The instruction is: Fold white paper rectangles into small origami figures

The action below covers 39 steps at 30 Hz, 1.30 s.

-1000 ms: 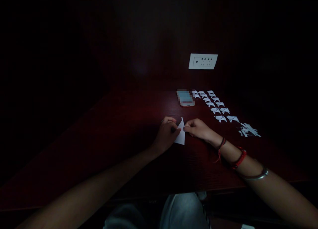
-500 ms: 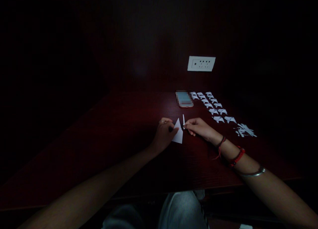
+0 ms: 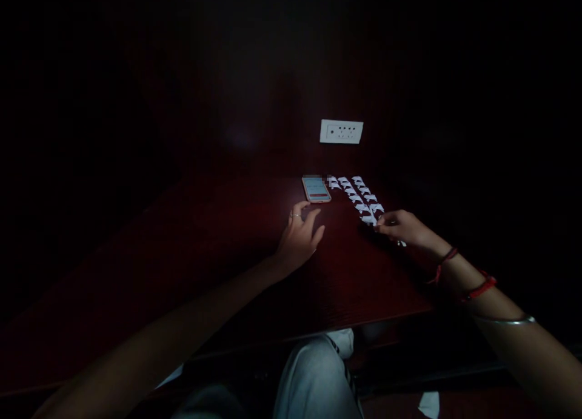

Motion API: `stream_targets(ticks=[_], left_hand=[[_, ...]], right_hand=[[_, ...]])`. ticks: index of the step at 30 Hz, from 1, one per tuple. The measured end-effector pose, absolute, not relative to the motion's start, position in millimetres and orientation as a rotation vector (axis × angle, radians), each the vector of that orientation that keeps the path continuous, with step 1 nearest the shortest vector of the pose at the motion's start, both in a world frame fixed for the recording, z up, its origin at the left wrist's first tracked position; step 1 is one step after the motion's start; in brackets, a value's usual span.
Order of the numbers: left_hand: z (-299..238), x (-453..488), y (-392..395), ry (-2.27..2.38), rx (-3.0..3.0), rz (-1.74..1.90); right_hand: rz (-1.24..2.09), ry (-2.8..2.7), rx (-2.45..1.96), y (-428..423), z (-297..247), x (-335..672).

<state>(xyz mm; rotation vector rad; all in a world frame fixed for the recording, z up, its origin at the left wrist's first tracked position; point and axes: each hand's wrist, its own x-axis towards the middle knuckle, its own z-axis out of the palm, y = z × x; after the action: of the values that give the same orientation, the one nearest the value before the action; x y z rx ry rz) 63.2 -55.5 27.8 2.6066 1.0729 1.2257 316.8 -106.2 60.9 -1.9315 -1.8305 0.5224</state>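
Observation:
My left hand (image 3: pixel 300 234) hovers over or rests on the dark red table, fingers apart and holding nothing, just below the phone (image 3: pixel 317 190). My right hand (image 3: pixel 404 228) reaches to the near end of the folded white paper pieces (image 3: pixel 353 197). Its thumb and fingertips are pinched at a folded paper piece (image 3: pixel 369 221), partly covered by the fingers. Under the palm a bit of white paper strip (image 3: pixel 401 243) shows; the rest of that spot is hidden.
A white wall socket (image 3: pixel 341 131) is on the back panel. The table's front edge (image 3: pixel 318 334) runs above my knees. Pale paper (image 3: pixel 430 404) lies low at the right, and another pale shape (image 3: pixel 170 375) shows beside my left forearm. The surroundings are very dark.
The white triangular paper has left my left hand, which is now open. My right hand has moved right, from the narrow strip to the folded papers. The view has shifted right.

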Motion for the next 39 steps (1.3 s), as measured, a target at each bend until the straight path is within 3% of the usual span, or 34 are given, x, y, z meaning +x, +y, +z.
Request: stream_targets(ticks=[4,11,21,31,39], left_hand=[[39.0,110.3,-64.1,0.865,2.764,1.132],[26.5,174.7,-78.9,0.676,2.875,0.849],[26.5,92.6,-38.4,0.877,2.862,0.812],[17.6,11.7,-10.4,1.284,2.503,0.545],[8.3,20.6,-27.7,1.236,2.475,0.614]], right_hand=[[0.223,-1.811,-2.256,-131.1,60.7,375.7],[0.301,-1.698,-2.378,-147.5,44.3,393.5],[0.110,-1.682,-2.276,-137.4,42.5,371.8],[0.449,-2.075,-1.677,-75.2,39.5,251.3],[1.039,-1.974,-1.461,-44.8,30.8,209.0]])
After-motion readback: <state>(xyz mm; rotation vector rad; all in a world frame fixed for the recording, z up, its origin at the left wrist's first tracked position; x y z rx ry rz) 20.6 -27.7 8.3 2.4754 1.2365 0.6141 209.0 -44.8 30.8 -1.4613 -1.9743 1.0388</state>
